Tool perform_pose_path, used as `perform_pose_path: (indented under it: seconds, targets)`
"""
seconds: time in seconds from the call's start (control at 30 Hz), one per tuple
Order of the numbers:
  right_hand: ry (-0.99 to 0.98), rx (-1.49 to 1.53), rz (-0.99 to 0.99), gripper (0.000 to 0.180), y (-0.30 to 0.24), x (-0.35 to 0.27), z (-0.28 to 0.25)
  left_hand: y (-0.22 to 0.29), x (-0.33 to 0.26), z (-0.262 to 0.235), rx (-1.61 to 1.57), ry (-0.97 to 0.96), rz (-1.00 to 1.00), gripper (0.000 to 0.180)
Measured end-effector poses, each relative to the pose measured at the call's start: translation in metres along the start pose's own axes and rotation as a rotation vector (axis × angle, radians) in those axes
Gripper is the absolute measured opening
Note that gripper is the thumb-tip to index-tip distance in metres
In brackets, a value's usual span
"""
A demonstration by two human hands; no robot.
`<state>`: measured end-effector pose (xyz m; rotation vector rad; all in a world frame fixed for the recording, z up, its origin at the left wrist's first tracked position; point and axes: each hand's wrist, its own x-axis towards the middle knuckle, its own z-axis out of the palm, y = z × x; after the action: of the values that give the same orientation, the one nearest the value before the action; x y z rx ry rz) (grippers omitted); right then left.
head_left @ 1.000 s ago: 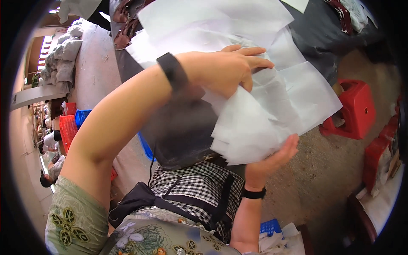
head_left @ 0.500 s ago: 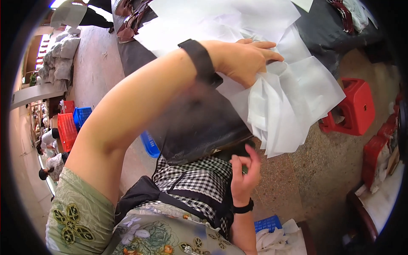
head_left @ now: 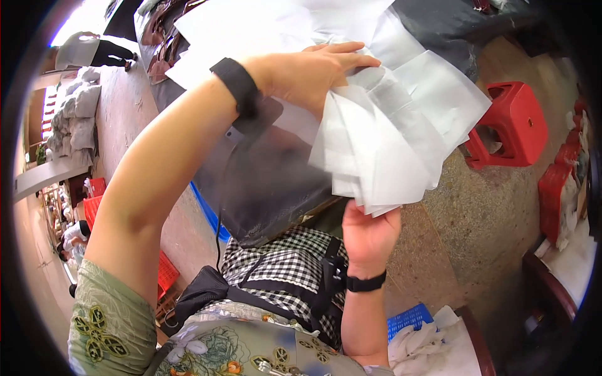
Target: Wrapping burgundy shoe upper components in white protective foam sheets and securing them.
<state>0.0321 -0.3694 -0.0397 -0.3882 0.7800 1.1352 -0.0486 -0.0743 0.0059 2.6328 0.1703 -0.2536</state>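
A bunch of thin white sheets (head_left: 382, 144), like paper or non-woven fabric, hangs folded over the near edge of a dark-covered table (head_left: 276, 182). My left hand (head_left: 310, 75) reaches across it from the left, palm down. Its fingers stretch over the top of the bunch, while the thumb is hidden under the sheets. Below, my right hand (head_left: 371, 241) is raised with the palm toward me. Its fingers are closed at the bottom edge of the hanging sheets, the tips partly hidden behind them.
More white sheets (head_left: 251, 31) lie spread on the table's far side. Dark red pieces (head_left: 162, 37) sit at its left corner. A red plastic stool (head_left: 517, 125) stands to the right on the floor. A blue basket (head_left: 411, 319) and white cloth pieces (head_left: 420, 351) are at lower right.
My right hand has risen from near the lap to the bottom edge of the sheets. My left hand stays on the bunch; the whole view has shifted slightly.
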Motion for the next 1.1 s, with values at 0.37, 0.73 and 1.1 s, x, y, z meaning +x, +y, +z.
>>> perform_pose_path:
  seconds: [0.37,0.73,1.1]
  targets:
    - [-0.3,-2.196,-1.312,0.129,-0.007,-0.03,-0.001,0.004,-0.003,0.005,0.026,0.045,0.01,0.036]
    - [-0.167,-2.173,-1.448,0.11,-0.008,0.006,0.039,0.001,-0.009,-0.002,0.048,-0.001,0.014,0.038]
    - [-0.293,-2.138,-1.416,0.036,-0.001,0.004,-0.001,0.016,-0.016,-0.005,0.052,0.04,0.013,0.02]
